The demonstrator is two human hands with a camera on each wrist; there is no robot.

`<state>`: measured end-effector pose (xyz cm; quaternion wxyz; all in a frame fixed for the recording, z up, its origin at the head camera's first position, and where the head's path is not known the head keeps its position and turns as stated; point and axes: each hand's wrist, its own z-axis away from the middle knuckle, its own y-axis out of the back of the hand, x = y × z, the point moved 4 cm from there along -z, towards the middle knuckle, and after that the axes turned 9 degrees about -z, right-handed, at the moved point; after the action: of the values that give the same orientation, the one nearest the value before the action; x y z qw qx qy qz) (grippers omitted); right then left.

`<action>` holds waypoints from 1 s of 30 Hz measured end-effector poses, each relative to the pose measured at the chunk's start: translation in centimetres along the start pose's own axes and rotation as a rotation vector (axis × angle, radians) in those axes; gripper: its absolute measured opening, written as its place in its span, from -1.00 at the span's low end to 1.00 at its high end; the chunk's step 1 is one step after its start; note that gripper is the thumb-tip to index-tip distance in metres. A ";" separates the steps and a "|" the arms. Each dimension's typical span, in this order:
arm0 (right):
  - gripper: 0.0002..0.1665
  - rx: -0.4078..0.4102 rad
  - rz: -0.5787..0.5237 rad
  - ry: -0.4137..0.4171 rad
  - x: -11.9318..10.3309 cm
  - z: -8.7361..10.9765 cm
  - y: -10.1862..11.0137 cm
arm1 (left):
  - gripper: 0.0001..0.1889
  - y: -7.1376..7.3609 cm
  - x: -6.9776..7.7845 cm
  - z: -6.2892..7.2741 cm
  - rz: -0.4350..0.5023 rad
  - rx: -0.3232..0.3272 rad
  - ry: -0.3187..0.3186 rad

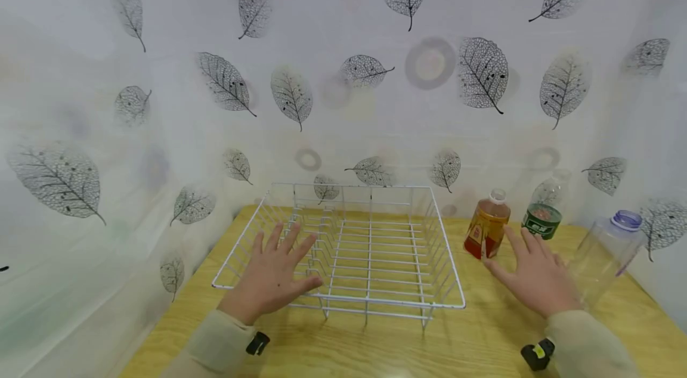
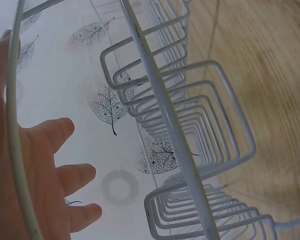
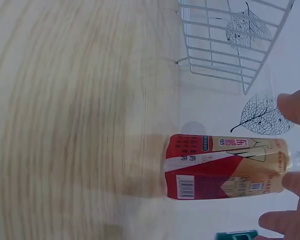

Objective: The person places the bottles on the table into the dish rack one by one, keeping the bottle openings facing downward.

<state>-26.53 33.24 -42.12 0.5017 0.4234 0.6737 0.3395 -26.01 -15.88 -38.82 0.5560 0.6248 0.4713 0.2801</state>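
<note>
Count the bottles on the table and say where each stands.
3: the red-and-gold bottle right of the wire rack, the green-labelled bottle beyond the right hand, and the clear purple-rimmed bottle farthest right.

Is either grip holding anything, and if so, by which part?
Nothing is held. The left grip is spread over the white, rectangular wire rack; the right grip is open near the red-and-gold plastic bottle, not closed around it.
</note>
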 end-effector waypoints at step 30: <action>0.33 -0.138 -0.700 -0.364 4.5 -6.3 -5.6 | -0.12 0.6 1.1 -0.6 0.030 -0.014 -0.022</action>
<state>-34.48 34.84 -47.10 0.7256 0.1869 0.6527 0.1121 -25.91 -14.61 -38.27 0.5613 0.6309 0.4535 0.2849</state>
